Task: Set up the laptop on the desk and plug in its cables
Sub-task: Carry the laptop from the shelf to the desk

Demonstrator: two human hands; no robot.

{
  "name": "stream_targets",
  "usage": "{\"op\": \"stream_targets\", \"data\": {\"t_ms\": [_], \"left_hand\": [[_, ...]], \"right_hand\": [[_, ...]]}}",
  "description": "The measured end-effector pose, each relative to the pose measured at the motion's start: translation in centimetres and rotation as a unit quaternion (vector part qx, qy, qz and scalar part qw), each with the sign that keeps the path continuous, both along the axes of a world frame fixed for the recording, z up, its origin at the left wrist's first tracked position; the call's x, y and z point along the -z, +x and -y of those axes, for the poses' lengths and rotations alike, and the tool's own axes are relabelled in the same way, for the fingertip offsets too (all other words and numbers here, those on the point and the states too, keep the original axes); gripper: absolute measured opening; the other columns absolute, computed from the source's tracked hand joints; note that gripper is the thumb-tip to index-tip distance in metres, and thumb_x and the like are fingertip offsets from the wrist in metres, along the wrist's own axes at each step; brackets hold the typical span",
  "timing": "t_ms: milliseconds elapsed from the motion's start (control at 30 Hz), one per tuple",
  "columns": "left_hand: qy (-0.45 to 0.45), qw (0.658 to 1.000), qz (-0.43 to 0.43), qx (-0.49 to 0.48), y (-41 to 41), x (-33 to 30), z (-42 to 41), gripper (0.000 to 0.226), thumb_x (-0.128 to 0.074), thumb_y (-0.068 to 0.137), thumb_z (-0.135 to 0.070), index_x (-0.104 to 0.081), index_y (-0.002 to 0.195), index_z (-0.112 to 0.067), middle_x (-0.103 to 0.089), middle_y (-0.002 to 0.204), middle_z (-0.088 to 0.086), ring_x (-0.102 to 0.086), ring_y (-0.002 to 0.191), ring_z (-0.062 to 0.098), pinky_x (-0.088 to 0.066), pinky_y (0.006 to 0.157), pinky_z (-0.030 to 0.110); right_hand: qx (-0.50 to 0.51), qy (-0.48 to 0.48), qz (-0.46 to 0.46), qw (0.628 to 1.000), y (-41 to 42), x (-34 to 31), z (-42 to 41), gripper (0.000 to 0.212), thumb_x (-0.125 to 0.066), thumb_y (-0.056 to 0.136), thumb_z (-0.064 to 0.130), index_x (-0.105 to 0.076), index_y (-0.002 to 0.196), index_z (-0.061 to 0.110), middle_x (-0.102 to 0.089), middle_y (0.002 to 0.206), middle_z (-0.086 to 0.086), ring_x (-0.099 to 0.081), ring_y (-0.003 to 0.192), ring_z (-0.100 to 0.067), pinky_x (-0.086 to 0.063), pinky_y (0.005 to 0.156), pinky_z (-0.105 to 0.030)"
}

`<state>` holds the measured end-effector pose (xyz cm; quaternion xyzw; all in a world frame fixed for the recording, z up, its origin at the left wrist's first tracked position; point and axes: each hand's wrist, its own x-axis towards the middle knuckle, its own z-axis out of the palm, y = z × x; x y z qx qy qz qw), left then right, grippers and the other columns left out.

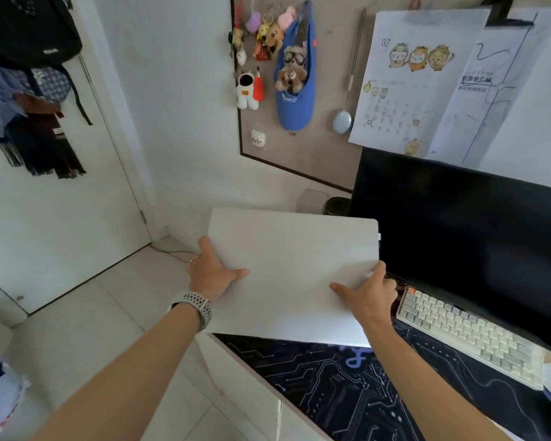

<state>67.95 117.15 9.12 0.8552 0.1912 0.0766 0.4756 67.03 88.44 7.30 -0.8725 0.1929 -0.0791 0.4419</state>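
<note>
A closed white laptop [295,275] is held in both hands above the left end of the table [252,367], its lid facing up and its left part hanging out past the table's edge over the tiled floor [86,313]. The left hand [209,272], with a ring on one finger and a watch with a perforated pale band [194,305] on the wrist, has its grip closed on the laptop's left edge, thumb lying on the lid. The right hand [368,294] grips the right edge the same way, thumb on top and fingers curled around the side. Under the laptop the table carries a dark desk mat printed with circuit lines [347,386]. A pale mechanical keyboard [468,332] lies on it just right of the right hand, in front of a large black monitor [465,237].
</note>
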Motion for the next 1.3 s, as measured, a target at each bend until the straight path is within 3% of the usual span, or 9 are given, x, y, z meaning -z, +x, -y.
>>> {"op": "stream_targets", "data": {"t_ms": [400,567,800,933,1067,1300], "left_hand": [[0.025,0.995,-0.093,0.031,10.3,4.6,-1.4,0.103,-0.089,0.063,-0.028,-0.021,0.139,-0.012,-0.041,0.138,0.019,-0.029,0.133,0.037,-0.029,0.104,0.043],[0.036,0.986,-0.156,0.037,10.8,6.8,-2.1,0.100,-0.089,0.058,-0.033,-0.022,0.131,-0.016,-0.044,0.130,0.022,-0.035,0.126,0.040,-0.034,0.102,0.046],[0.043,0.975,-0.208,0.068,10.4,8.7,-2.6,0.087,-0.088,0.063,-0.031,-0.027,0.124,-0.016,-0.050,0.123,0.016,-0.053,0.113,0.036,-0.040,0.082,0.035],[0.033,0.971,-0.227,0.071,10.2,9.4,-2.7,0.089,-0.088,0.061,-0.034,-0.024,0.122,-0.021,-0.049,0.129,0.017,-0.050,0.120,0.037,-0.044,0.095,0.046],[0.033,0.961,-0.259,0.089,9.7,9.8,-2.7,0.093,-0.083,0.072,-0.035,-0.021,0.139,-0.017,-0.043,0.140,0.017,-0.041,0.131,0.035,-0.036,0.105,0.045],[-0.019,0.972,-0.222,0.070,9.4,11.4,-2.8,0.101,-0.085,0.070,-0.022,-0.020,0.147,-0.019,-0.043,0.145,0.007,-0.028,0.141,0.033,-0.027,0.114,0.046]], "right_hand": [[0.035,0.003,-0.038,0.999,7.1,4.9,-2.8,0.109,-0.087,0.068,0.031,-0.014,0.148,0.016,-0.029,0.137,-0.019,-0.025,0.126,-0.034,-0.034,0.102,-0.049],[0.042,-0.007,-0.081,0.996,8.0,7.0,-3.4,0.107,-0.088,0.067,0.032,-0.018,0.146,0.018,-0.032,0.132,-0.017,-0.027,0.123,-0.033,-0.035,0.099,-0.048],[0.053,-0.021,-0.128,0.990,7.5,9.8,-3.8,0.100,-0.088,0.063,0.038,-0.025,0.138,0.019,-0.034,0.128,-0.014,-0.030,0.119,-0.032,-0.040,0.098,-0.051],[0.049,-0.030,-0.143,0.988,7.5,10.8,-3.8,0.097,-0.088,0.064,0.036,-0.026,0.136,0.019,-0.034,0.129,-0.015,-0.030,0.118,-0.032,-0.039,0.098,-0.051],[0.042,-0.024,-0.155,0.987,7.2,11.4,-3.8,0.101,-0.087,0.067,0.034,-0.021,0.142,0.018,-0.033,0.132,-0.016,-0.029,0.122,-0.032,-0.037,0.099,-0.048],[0.040,-0.022,-0.187,0.981,6.8,12.7,-3.9,0.111,-0.086,0.066,0.037,-0.014,0.148,0.015,-0.031,0.137,-0.019,-0.029,0.124,-0.033,-0.039,0.101,-0.051]]}}
